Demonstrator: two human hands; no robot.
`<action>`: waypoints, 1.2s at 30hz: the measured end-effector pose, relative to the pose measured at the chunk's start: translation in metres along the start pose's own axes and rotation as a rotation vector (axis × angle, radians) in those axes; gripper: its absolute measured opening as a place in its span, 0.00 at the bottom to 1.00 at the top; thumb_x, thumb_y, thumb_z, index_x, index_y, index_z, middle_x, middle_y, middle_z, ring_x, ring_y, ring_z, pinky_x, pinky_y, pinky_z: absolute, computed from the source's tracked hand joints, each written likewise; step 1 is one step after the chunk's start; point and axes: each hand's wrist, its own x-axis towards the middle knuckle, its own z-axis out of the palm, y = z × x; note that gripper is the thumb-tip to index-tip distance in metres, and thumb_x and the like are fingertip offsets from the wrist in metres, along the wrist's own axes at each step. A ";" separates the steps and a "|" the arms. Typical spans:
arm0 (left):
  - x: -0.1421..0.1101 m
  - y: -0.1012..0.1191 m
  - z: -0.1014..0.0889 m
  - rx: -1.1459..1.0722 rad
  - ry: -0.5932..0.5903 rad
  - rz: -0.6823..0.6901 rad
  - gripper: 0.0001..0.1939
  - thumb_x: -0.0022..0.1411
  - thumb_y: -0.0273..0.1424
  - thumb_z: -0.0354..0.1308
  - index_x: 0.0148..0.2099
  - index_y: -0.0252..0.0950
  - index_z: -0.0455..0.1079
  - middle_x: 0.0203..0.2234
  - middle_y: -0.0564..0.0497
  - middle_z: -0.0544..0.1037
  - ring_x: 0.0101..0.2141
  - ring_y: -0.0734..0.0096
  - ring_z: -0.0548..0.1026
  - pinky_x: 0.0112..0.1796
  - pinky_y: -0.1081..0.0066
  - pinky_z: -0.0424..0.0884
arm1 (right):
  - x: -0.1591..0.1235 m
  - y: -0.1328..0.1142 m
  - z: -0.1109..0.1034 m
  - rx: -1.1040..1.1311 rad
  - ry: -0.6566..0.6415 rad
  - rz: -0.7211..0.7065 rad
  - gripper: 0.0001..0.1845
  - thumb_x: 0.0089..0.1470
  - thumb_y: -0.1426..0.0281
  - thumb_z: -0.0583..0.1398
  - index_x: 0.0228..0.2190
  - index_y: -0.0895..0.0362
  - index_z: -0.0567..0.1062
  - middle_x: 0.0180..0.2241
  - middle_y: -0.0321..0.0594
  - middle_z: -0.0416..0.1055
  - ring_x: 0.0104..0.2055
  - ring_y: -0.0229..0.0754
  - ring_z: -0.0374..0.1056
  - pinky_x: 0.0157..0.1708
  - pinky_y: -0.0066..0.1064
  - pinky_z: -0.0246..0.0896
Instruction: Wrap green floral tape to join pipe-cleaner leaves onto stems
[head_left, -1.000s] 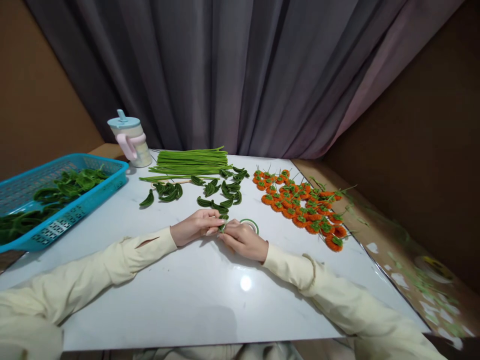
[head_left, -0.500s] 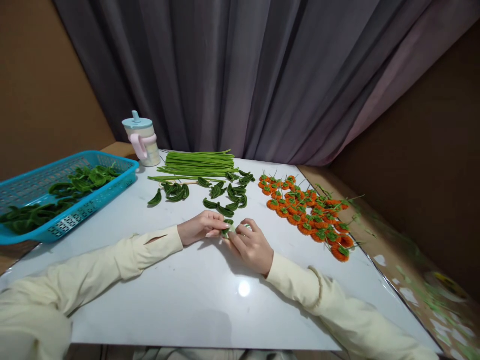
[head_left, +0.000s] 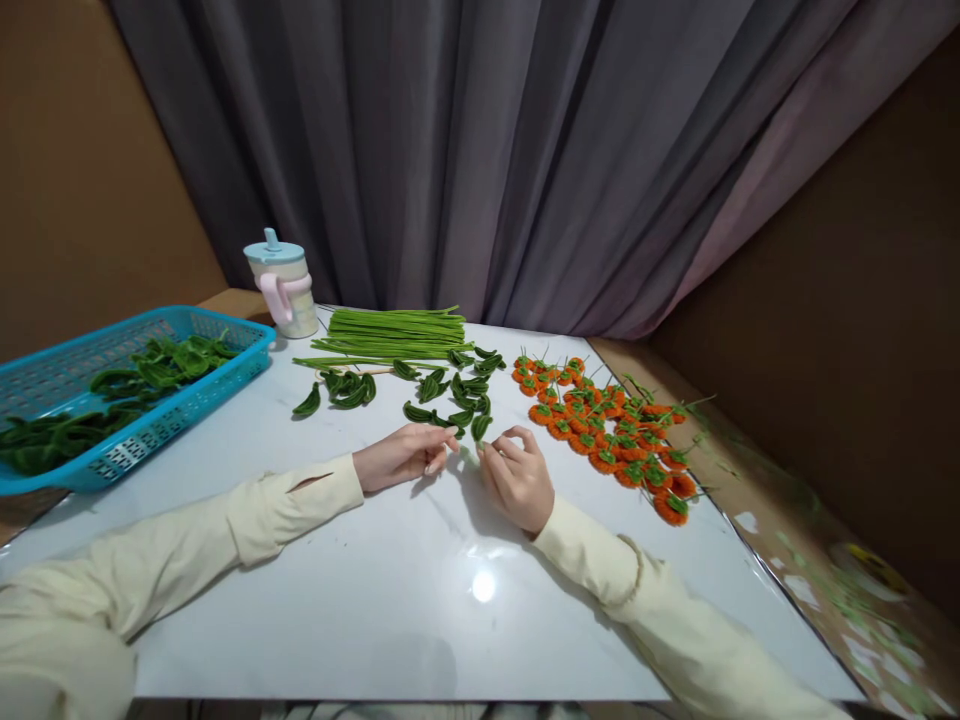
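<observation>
My right hand (head_left: 519, 480) pinches the lower end of a dark green fuzzy leaf (head_left: 481, 428), which points away from me over the white table. To its left, my left hand (head_left: 405, 455) is apart from the leaf, its fingers stretched out loosely, with nothing I can make out in them. Just beyond both hands lie several more dark green leaves (head_left: 461, 393), some in small clusters. Another small group of leaves (head_left: 349, 388) sits farther left.
Bright green pipe cleaners (head_left: 397, 333) lie at the back. Several orange flowers (head_left: 592, 425) with green centres spread over the right side. A blue basket (head_left: 161, 440) of green pieces stands left, near a lidded cup (head_left: 285, 290). Scraps lie beyond the table's right edge.
My left hand has let go of the leaf, and the two hands have moved apart. The leaf now stands out from my right hand's fingertips, farther from me.
</observation>
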 end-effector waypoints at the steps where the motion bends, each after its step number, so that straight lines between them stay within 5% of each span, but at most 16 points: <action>1: 0.000 0.000 -0.001 -0.004 -0.012 -0.009 0.16 0.56 0.40 0.58 0.29 0.30 0.68 0.12 0.56 0.64 0.17 0.80 0.60 0.23 0.77 0.58 | 0.001 0.004 -0.003 -0.002 0.046 0.018 0.08 0.54 0.81 0.51 0.31 0.61 0.68 0.18 0.38 0.67 0.25 0.39 0.61 0.36 0.38 0.57; 6: 0.002 0.000 -0.004 -0.037 -0.056 -0.041 0.15 0.56 0.36 0.60 0.23 0.30 0.66 0.11 0.55 0.64 0.17 0.80 0.60 0.23 0.77 0.57 | 0.006 0.029 -0.017 -0.120 0.213 0.226 0.05 0.53 0.77 0.56 0.27 0.58 0.71 0.22 0.39 0.70 0.27 0.40 0.64 0.38 0.39 0.53; 11: 0.002 0.000 -0.006 -0.073 -0.075 -0.051 0.14 0.55 0.31 0.61 0.21 0.30 0.65 0.12 0.54 0.64 0.17 0.80 0.61 0.23 0.77 0.58 | 0.005 0.055 -0.013 -0.164 0.175 0.481 0.13 0.56 0.69 0.55 0.22 0.58 0.73 0.21 0.40 0.70 0.26 0.40 0.63 0.37 0.37 0.51; 18: 0.003 0.002 -0.008 -0.180 -0.026 -0.067 0.16 0.58 0.33 0.56 0.21 0.30 0.68 0.09 0.55 0.60 0.18 0.75 0.63 0.25 0.75 0.63 | -0.011 0.066 0.005 -0.079 -0.269 0.710 0.08 0.53 0.69 0.56 0.28 0.59 0.73 0.24 0.41 0.74 0.29 0.43 0.64 0.35 0.33 0.47; 22: 0.004 0.003 -0.010 -0.256 0.018 -0.079 0.17 0.60 0.32 0.51 0.21 0.32 0.67 0.09 0.54 0.59 0.18 0.74 0.63 0.27 0.73 0.65 | -0.007 0.060 0.001 -0.140 -0.392 0.676 0.12 0.55 0.66 0.54 0.29 0.59 0.73 0.26 0.42 0.74 0.34 0.44 0.64 0.37 0.34 0.45; 30: 0.003 0.005 -0.007 -0.327 0.045 -0.101 0.21 0.62 0.29 0.46 0.20 0.30 0.68 0.08 0.52 0.59 0.17 0.73 0.62 0.25 0.73 0.64 | -0.003 0.057 0.001 -0.074 -0.331 0.537 0.16 0.58 0.65 0.53 0.27 0.56 0.77 0.29 0.39 0.76 0.40 0.44 0.63 0.43 0.37 0.42; 36: 0.004 0.004 -0.011 -0.352 0.042 -0.098 0.20 0.62 0.29 0.46 0.21 0.30 0.69 0.08 0.53 0.59 0.17 0.73 0.63 0.25 0.73 0.64 | 0.011 0.077 0.006 -0.097 -0.368 0.551 0.11 0.53 0.66 0.58 0.36 0.58 0.76 0.35 0.43 0.76 0.43 0.49 0.63 0.43 0.40 0.45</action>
